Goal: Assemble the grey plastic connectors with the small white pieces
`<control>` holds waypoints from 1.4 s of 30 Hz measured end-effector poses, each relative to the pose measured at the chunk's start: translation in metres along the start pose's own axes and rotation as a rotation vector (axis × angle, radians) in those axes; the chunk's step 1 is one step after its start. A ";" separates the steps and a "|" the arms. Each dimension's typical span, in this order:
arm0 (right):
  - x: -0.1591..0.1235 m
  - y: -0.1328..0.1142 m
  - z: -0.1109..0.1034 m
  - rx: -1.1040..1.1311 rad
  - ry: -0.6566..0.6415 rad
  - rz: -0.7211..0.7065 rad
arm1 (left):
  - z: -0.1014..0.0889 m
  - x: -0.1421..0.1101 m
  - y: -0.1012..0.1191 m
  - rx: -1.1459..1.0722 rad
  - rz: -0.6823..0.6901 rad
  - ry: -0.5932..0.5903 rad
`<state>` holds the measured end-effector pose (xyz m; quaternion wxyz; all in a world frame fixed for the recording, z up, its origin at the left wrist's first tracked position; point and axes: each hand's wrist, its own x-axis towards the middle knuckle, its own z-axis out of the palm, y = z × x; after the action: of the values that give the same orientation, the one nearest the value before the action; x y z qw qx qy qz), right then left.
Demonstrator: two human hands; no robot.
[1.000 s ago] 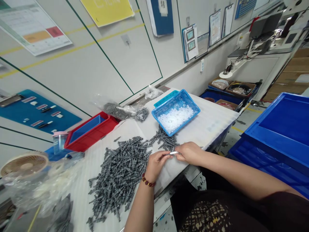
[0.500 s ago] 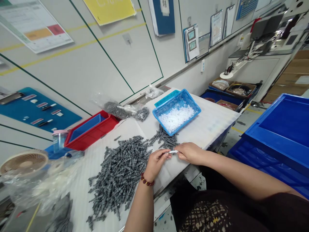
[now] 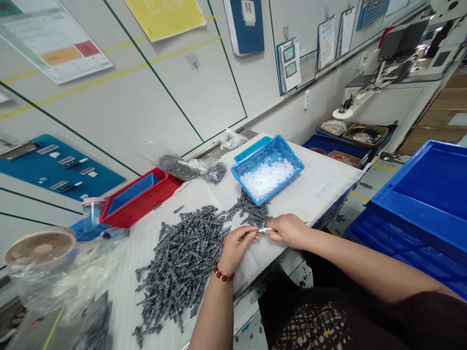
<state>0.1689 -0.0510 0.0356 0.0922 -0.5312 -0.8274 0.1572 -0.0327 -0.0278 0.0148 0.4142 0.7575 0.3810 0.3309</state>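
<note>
Slim silvery part [image 3: 265,230] lies crosswise between the two hands in a narrow pinch: the left hand [image 3: 237,249] closes on one end and the right hand [image 3: 290,231] on the other (the fingers hide too much of it to tell its exact shape). A red bead bracelet [image 3: 223,273] circles the left wrist. Right beside the left hand spreads a large heap of grey ridged plastic parts [image 3: 178,265], and a smaller heap of the same parts [image 3: 248,209] lies just ahead of the hands, nearly touching the fingers. Beyond that stands a blue mesh basket [image 3: 267,168] full of white rings, next to a teal tray [image 3: 251,148]. Further along are a clear bag of grey parts [image 3: 189,167], a red tray [image 3: 140,200] with a blue lining, a glass jar [image 3: 90,214] with a pink lid and a small fan [image 3: 40,247]. Large blue crates [image 3: 412,214] stand off to the right. Papers and a blue folder [image 3: 245,24] hang on the wall, but no writing reads clearly at this size. The white-sheeted table [image 3: 314,194] ends close under the right forearm, and a wide stretch of sheet runs from the hands to its far right end.
</note>
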 end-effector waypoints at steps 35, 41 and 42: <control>0.003 0.020 0.012 0.169 0.078 0.034 | 0.007 0.025 -0.014 0.912 0.067 0.168; -0.001 0.013 0.005 0.151 0.037 0.069 | -0.003 0.018 -0.013 0.775 0.061 0.228; -0.002 0.012 0.003 0.135 0.019 0.083 | -0.005 0.017 -0.012 0.688 0.072 0.260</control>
<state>0.1789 -0.0486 0.0290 0.1292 -0.5589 -0.7914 0.2111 -0.0321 -0.0076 0.0095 0.0713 0.8170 0.4926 0.2912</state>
